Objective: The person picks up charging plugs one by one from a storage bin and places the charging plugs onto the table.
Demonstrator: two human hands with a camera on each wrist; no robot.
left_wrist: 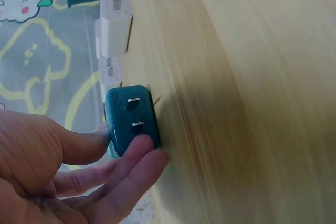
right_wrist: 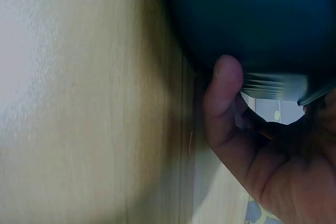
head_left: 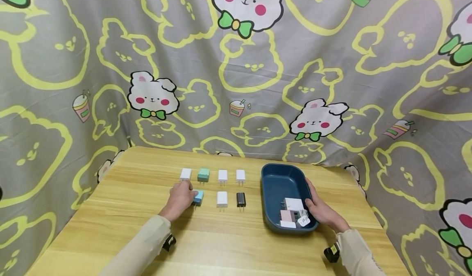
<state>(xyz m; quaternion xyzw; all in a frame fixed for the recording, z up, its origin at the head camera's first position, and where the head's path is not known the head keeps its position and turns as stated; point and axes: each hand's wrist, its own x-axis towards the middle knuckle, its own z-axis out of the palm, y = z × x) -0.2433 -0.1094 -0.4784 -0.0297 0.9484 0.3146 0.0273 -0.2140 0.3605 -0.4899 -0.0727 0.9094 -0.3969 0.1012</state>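
My left hand (head_left: 179,200) pinches a blue charger plug (head_left: 198,197) at the left end of the front row. In the left wrist view, the thumb and fingers are at opposite sides of this charger plug (left_wrist: 128,111), its two metal prongs facing the camera. With my right hand (head_left: 324,210) I grip the right side of a dark blue plastic bin (head_left: 266,198), thumb at the rim. The right wrist view shows a fingertip against the outside of the bin (right_wrist: 252,19). Inside are a white charger (head_left: 293,204), a pink one (head_left: 286,216) and other small white pieces.
A white charger (head_left: 185,173), a green one (head_left: 203,175) and two more white chargers form the back row. In front are a white charger (head_left: 222,199) and a black one (head_left: 241,199). A patterned grey curtain (head_left: 206,100) hangs behind the wooden table (head_left: 221,247).
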